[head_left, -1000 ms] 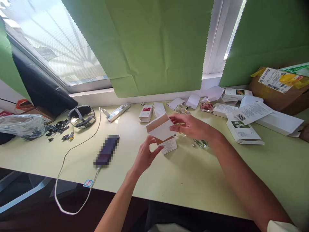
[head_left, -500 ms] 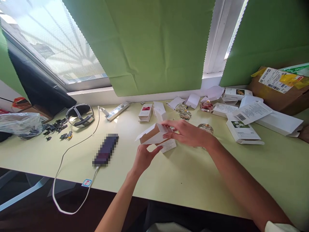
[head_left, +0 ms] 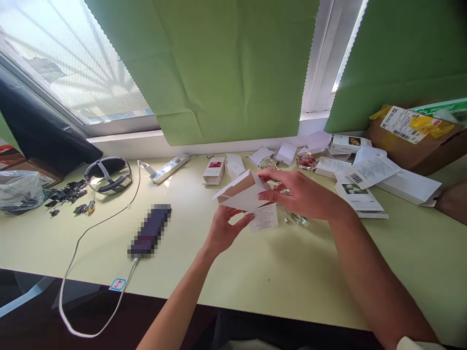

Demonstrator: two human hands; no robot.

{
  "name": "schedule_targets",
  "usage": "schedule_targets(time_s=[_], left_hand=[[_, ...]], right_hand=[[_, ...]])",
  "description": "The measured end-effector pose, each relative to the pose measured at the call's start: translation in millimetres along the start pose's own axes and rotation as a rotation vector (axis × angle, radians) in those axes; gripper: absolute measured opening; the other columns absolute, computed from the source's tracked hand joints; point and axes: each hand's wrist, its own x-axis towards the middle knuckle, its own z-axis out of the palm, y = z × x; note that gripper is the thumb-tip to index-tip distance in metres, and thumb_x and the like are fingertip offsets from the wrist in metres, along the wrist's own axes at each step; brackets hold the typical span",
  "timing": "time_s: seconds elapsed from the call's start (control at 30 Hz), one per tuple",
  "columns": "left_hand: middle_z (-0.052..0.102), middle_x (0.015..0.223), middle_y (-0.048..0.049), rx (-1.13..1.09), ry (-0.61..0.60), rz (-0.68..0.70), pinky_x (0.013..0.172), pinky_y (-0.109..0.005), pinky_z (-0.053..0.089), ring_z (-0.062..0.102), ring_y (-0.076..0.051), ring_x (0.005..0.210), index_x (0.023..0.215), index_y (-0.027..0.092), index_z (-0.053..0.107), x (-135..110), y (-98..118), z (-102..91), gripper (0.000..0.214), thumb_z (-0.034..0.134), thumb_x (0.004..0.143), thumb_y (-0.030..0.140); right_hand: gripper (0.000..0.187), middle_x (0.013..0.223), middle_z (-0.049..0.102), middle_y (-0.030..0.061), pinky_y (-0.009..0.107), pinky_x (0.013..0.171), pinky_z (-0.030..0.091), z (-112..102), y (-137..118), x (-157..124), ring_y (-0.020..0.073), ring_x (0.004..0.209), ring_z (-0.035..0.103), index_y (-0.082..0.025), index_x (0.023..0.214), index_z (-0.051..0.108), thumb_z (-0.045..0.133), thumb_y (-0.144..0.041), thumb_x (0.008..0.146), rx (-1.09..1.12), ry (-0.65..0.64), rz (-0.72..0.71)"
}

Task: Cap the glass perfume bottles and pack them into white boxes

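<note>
Both hands hold one small white cardboard box [head_left: 243, 194] with a brown inside, lifted a little over the pale green table [head_left: 292, 272]. My left hand [head_left: 223, 228] pinches its lower edge from beneath. My right hand [head_left: 297, 193] grips its right side with curled fingers. An open flap sticks out to the left, and a printed white flap [head_left: 263, 217] hangs under the box. A small glass bottle [head_left: 296, 217] lies on the table just below my right hand.
A phone [head_left: 149, 231] on a white cable [head_left: 78, 243] lies to the left, with a headset [head_left: 105, 171], a power strip [head_left: 168, 168] and small black parts [head_left: 67, 194]. Small boxes [head_left: 214, 170], glass bottles [head_left: 305, 160] and white cartons [head_left: 359, 194] crowd the back right beside a brown parcel [head_left: 412, 138].
The box has been raised off the table and tilted, after dipping down half a second ago. Both hands have kept hold of it, and the view has shifted slightly.
</note>
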Motion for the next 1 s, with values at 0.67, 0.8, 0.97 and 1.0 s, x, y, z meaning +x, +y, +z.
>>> schedule_targets(time_s=[0.67, 0.8, 0.97, 1.0], left_hand=[[0.064, 0.117, -0.0115, 0.1, 0.127, 0.119, 0.09, -0.04, 0.055, 0.064, -0.022, 0.106, 0.122, 0.023, 0.048, -13.5, -52.6, 21.1, 0.04, 0.064, 0.089, 0.039], [0.065, 0.116, -0.0106, 0.068, 0.115, 0.1, 0.083, -0.037, 0.056, 0.065, -0.021, 0.099, 0.124, 0.023, 0.049, -13.0, -52.9, 20.1, 0.043, 0.065, 0.089, 0.043], [0.066, 0.115, -0.009, 0.02, 0.12, 0.078, 0.091, -0.038, 0.055, 0.065, -0.021, 0.105, 0.12, 0.024, 0.051, -11.5, -50.6, 20.0, 0.042, 0.065, 0.088, 0.047], [0.067, 0.112, -0.0084, 0.016, 0.12, 0.081, 0.092, -0.039, 0.055, 0.065, -0.021, 0.104, 0.118, 0.024, 0.052, -11.4, -49.9, 20.1, 0.039, 0.065, 0.089, 0.047]], right_hand=[[0.043, 0.116, 0.07, 0.0041, 0.033, 0.079, 0.047, 15.0, 13.2, 11.5, 0.0218, 0.096, 0.063, -0.028, 0.126, 0.061, 0.055, -0.054, 0.093, -0.046, -0.049, 0.009], [0.043, 0.114, 0.071, 0.004, 0.032, 0.079, 0.047, 18.1, 14.7, 13.0, 0.0225, 0.096, 0.064, -0.028, 0.127, 0.061, 0.054, -0.055, 0.093, -0.081, -0.049, -0.002], [0.041, 0.113, 0.069, 0.0041, 0.03, 0.074, 0.046, 21.6, 15.6, 15.1, 0.0196, 0.087, 0.062, -0.028, 0.127, 0.058, 0.05, -0.055, 0.096, -0.072, -0.048, -0.033], [0.042, 0.111, 0.068, 0.0039, 0.029, 0.073, 0.046, 23.0, 15.6, 15.6, 0.0189, 0.085, 0.062, -0.028, 0.128, 0.056, 0.049, -0.055, 0.097, -0.063, -0.055, -0.03]])
